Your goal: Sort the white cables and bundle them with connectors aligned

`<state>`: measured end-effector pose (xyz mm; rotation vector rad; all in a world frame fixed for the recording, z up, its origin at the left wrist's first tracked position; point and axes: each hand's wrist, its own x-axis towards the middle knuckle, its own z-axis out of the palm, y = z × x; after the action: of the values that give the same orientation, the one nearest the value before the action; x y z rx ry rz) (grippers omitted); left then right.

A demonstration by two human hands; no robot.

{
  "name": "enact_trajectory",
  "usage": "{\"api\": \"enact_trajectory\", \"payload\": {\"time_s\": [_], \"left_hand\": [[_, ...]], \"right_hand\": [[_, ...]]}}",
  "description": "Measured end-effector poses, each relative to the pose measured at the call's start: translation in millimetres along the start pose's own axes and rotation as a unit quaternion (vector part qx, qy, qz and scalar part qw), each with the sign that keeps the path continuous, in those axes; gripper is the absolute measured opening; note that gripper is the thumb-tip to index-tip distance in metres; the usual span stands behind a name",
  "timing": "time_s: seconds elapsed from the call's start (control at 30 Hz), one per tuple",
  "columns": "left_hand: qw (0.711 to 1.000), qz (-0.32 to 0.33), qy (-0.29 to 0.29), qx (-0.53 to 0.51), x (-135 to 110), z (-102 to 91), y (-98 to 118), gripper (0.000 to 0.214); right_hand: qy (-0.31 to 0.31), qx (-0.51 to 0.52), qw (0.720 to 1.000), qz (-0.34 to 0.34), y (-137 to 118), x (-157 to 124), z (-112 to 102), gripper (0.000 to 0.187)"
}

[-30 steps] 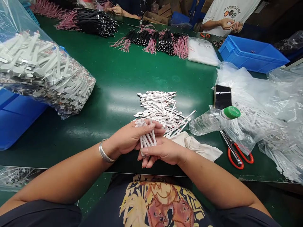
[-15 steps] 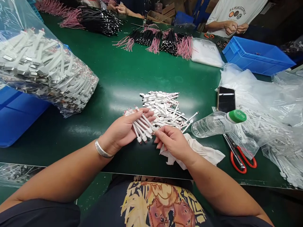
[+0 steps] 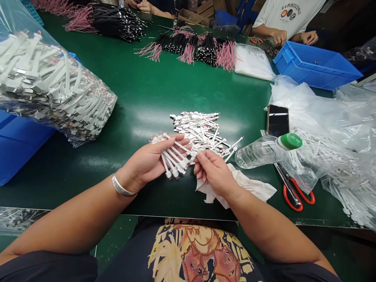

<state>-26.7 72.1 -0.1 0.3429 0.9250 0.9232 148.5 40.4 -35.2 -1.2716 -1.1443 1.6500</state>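
Observation:
Across the palm of my left hand (image 3: 149,158) lies a fanned bunch of short white cables (image 3: 170,158), its plug ends pointing toward me and the thumb pressing on top. With thumb and fingertips, my right hand (image 3: 213,170) pinches the plug end of one white cable (image 3: 191,152), whose other end runs back toward the left hand's bunch. Just beyond both hands, a loose pile of the same white cables (image 3: 199,127) rests on the green table (image 3: 132,90). A crumpled white cloth (image 3: 249,186) lies partly under my right wrist.
At right lie a clear bottle (image 3: 258,150) with a green cap, a phone (image 3: 277,120), red-handled scissors (image 3: 296,192) and bagged cables (image 3: 331,156). A big bag of white cables (image 3: 53,82) leans at left over a blue bin (image 3: 20,145). Black-and-pink wire bundles (image 3: 188,49) and two co-workers' hands are opposite.
My right hand has shifted slightly up and away from the left palm, with the pinched cable end. The co-worker at upper right has moved their hands apart. The view has shifted a little.

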Motion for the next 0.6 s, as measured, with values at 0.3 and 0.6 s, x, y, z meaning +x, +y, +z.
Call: {"api": "enact_trajectory", "payload": {"time_s": [0.3, 0.6], "left_hand": [[1.0, 0.016, -0.002, 0.023, -3.6, 1.3, -2.4, 0.022], [0.996, 0.085, 0.008, 0.003, 4.9, -4.5, 1.7, 0.017]], "right_hand": [[-0.049, -0.017, 0.998, 0.035, -6.0, -3.6, 5.6, 0.031], [0.003, -0.164, 0.985, -0.049, -6.7, 0.2, -6.5, 0.027]]}}
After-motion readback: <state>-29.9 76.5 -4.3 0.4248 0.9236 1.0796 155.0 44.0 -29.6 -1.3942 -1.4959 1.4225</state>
